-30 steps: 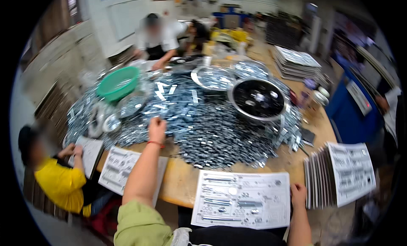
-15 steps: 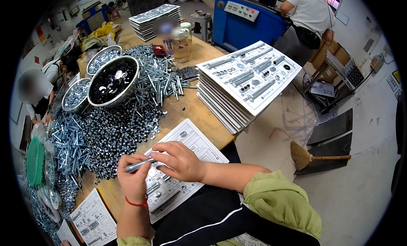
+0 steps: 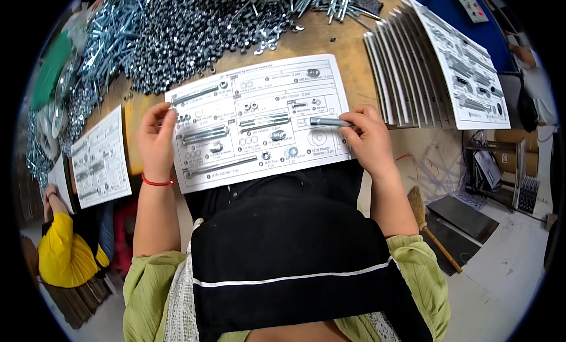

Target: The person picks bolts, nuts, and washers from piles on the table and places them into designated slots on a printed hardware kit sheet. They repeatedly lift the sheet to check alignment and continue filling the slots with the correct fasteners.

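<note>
A white printed card (image 3: 277,165) lies in front of me, tilted a little, with bolts, nuts and washers set out on its drawn outlines. My right hand (image 3: 370,142) pinches the right end of a short grey metal bolt (image 3: 326,122), which lies along the card's right side. At the card's left edge is my left hand (image 3: 155,132), its fingers loosely bent and apart, with nothing visible in them. Long bolts (image 3: 264,122) lie in the card's middle, near a stack of dark washers (image 3: 278,135). One long bolt (image 3: 221,166) runs along the lower left.
Heaped nuts (image 3: 194,29) and loose bolts (image 3: 112,35) cover the far left of the wooden table. A tall stack of filled cards (image 3: 466,65) stands at the right. Another card (image 3: 101,159) lies left, near a person in a yellow top (image 3: 71,247). A broom (image 3: 433,230) rests on the floor.
My hands were together holding the bolt above the card; now they are apart. The right hand has brought the bolt down to the card's right side. The view has tipped downward.
</note>
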Demonstrator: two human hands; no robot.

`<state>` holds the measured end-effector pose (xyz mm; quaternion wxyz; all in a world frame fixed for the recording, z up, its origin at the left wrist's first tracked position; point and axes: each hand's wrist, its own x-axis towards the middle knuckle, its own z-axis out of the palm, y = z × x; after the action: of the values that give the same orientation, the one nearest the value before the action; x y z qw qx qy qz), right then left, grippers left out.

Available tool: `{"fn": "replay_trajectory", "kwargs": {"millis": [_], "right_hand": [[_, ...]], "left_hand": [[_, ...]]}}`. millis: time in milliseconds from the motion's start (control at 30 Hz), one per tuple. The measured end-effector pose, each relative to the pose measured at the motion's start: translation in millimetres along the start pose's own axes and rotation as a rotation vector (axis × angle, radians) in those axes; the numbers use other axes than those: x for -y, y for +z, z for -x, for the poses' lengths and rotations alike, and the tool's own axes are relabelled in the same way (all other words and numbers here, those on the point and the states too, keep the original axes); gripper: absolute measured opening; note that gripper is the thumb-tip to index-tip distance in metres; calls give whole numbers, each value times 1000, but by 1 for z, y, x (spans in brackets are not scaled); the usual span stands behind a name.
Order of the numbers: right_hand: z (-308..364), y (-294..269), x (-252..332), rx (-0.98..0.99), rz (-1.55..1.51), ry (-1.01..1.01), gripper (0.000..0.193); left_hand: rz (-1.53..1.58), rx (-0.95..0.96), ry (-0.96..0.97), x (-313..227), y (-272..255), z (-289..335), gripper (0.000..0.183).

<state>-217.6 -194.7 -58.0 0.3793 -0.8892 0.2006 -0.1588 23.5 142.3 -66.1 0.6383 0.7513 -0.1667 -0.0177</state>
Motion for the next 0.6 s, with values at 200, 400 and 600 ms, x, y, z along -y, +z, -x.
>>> {"fn": "replay_trajectory", "kwargs": {"millis": [200,400,600], "right_hand": [[-11,21,-8,104,149,-22,23],[-22,15,-3,124,171,28,23],[-50,24,14,57,172,-83,18]], "left_hand": [[-441,-174,-8,37,-50,19,23],[-681,-213,41,60,-58,22,23],[-707,-292,60,69,-49,20,21]]}}
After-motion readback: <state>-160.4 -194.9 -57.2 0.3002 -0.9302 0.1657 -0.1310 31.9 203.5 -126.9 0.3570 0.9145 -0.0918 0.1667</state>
